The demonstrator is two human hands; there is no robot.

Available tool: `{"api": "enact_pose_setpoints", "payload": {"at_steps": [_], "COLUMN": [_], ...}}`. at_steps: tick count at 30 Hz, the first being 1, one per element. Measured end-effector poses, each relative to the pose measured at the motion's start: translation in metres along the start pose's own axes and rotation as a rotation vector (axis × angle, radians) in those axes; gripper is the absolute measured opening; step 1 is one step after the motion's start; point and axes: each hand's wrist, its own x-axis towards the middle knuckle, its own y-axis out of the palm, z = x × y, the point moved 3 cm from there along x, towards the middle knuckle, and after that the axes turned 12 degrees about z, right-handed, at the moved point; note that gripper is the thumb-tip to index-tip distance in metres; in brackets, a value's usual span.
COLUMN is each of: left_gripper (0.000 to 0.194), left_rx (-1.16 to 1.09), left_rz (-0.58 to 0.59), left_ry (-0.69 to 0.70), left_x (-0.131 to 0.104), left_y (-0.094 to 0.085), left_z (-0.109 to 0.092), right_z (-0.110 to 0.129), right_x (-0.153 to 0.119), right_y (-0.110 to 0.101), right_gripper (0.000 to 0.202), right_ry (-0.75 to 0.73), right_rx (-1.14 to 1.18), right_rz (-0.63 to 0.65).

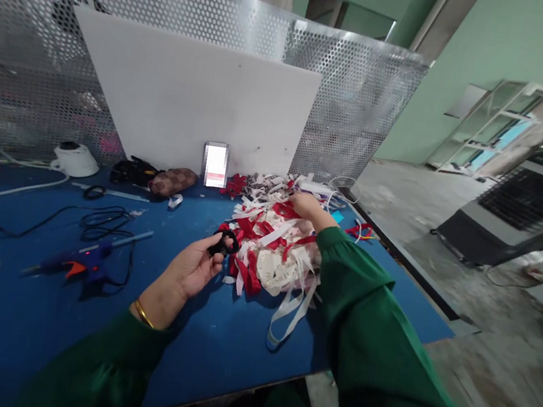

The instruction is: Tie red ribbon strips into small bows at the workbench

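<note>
Hands sorting through a heap of red and white ribbon strips on a blue-topped table.

A blue hot-glue gun (78,264) is lying at the left on the blue table top (210,350), well apart from the hands. The left hand (192,266) is pinching a small black loop-shaped piece (223,242) at the heap's near-left edge. The heap of red and white ribbon strips (276,244) is sitting mid-table. The right hand (307,207) is reaching into its far side, fingers buried, grip unclear. Teasing one strip free slowly would likely avoid tangles.
</note>
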Motion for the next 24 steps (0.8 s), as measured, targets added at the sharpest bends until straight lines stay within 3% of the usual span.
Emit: {"api": "enact_pose_setpoints", "payload": {"at_steps": [4,8,12,17,20,24], "left_gripper": [0.008,0.01,0.009,0.008,0.009,0.009], "left_rx": [-0.014,0.004,-0.004,-0.029,-0.057,-0.07], "left_rz": [-0.101,-0.063,-0.051,-0.092,-0.108,-0.071], "left_ry": [0.022,-0.014,-0.054,-0.038,-0.048,-0.062], "left_x": [-0.005,-0.012,-0.013,-0.011,-0.012,-0.015], "left_y": [0.003,0.014,0.019,0.011,0.009,0.012], "left_z": [0.001,0.008,0.014,0.008,0.005,0.007], "right_z": [-0.012,-0.025,-0.03,-0.019,-0.018,-0.033], "right_x": [-0.013,-0.018,0.007,0.045,0.052,0.044], "right_y": [0.015,0.015,-0.001,0.006,0.015,0.013], "right_gripper": [0.037,0.036,0.041,0.028,0.027,0.021], "right_ry": [0.021,0.1,0.237,0.291,0.306,0.305], "right_rx": [-0.032,-0.003,0.052,0.137,0.18,0.28], "right_rz": [0.076,0.048,-0.082,-0.063,-0.08,-0.133]}}
